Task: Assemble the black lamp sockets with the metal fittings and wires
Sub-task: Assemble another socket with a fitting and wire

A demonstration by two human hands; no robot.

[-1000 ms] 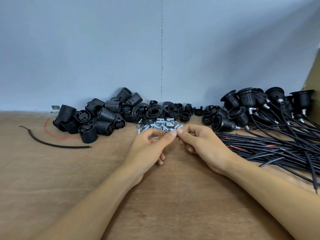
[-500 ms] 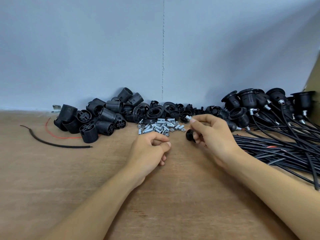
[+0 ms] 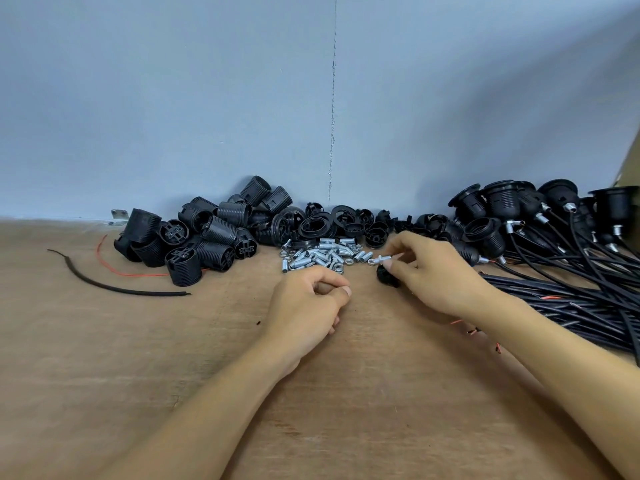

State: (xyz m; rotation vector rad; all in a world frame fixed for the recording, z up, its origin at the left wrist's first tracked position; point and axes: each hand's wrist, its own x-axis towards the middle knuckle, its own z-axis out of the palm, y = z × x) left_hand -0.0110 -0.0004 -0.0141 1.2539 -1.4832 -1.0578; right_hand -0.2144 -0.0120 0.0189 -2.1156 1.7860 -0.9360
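Observation:
My right hand [image 3: 436, 271] pinches a small metal fitting [image 3: 380, 260] between thumb and forefinger and holds a small black socket cap [image 3: 386, 276] under its lower fingers. My left hand [image 3: 308, 306] rests on the wooden table [image 3: 138, 358] with fingers curled; whether it holds anything is hidden. A heap of silver metal fittings and nuts [image 3: 322, 256] lies just beyond both hands. Black threaded socket bodies [image 3: 194, 237] are piled at the left, black rings and caps [image 3: 343, 223] in the middle.
Finished sockets with wires [image 3: 540, 216] are stacked at the right, and their black cables [image 3: 571, 299] spread over the table's right side. A loose black wire [image 3: 114, 287] and a thin red wire [image 3: 104, 258] lie at the left. A blue-grey wall stands behind.
My right hand drew away from the left, picked up a black cap and a metal fitting, and now holds the fitting out over the table. The left hand stayed curled in place.

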